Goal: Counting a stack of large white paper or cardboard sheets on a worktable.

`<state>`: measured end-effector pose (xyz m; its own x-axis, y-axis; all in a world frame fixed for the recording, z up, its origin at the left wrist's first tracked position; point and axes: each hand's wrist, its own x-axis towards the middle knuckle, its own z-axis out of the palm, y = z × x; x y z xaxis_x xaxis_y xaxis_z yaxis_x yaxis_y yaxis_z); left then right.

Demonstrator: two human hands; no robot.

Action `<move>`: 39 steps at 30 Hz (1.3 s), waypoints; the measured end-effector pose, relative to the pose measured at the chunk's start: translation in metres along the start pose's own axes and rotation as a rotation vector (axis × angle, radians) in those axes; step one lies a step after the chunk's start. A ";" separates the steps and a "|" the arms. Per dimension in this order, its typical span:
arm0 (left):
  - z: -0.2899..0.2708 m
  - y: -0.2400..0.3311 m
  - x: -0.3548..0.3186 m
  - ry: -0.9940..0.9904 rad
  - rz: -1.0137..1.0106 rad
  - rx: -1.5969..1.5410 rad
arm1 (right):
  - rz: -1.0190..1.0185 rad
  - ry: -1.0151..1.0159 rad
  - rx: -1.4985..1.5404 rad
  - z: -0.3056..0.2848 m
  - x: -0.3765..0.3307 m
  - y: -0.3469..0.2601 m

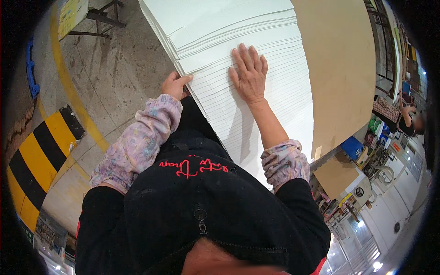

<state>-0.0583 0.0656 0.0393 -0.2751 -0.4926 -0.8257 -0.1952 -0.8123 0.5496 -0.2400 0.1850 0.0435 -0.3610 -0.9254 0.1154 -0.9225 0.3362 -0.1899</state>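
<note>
A spread of large white sheets (pixel 279 96) lies fanned out in front of me, their overlapping edges making many thin parallel lines. At the left border of the sheets is my left hand (pixel 174 85), its thumb on top of the edge and its other fingers partly hidden; it pinches the edge. My right hand (pixel 250 75) lies on the sheets near their middle, palm down with fingers spread, and grips nothing. Patterned sleeve covers are on both forearms.
Brown board (pixel 343 68) extends beneath and to the right of the sheets. A black-and-yellow striped block (pixel 41 160) stands on the floor at left, and a metal-legged stand (pixel 103 18) at far left. A blue bin (pixel 351 147), machinery and another person (pixel 405 114) are at right.
</note>
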 end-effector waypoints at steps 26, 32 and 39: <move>-0.005 -0.008 0.006 0.034 0.079 0.202 | -0.015 0.005 -0.091 0.002 -0.002 -0.004; -0.009 -0.007 0.008 -0.027 0.156 0.151 | -0.012 0.040 0.043 0.002 -0.001 -0.005; -0.008 -0.012 0.017 0.124 0.396 0.463 | -0.017 -0.024 -0.049 -0.002 0.001 -0.010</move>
<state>-0.0527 0.0646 0.0172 -0.3040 -0.7841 -0.5411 -0.4963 -0.3545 0.7925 -0.2313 0.1806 0.0477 -0.3425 -0.9348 0.0942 -0.9342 0.3281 -0.1402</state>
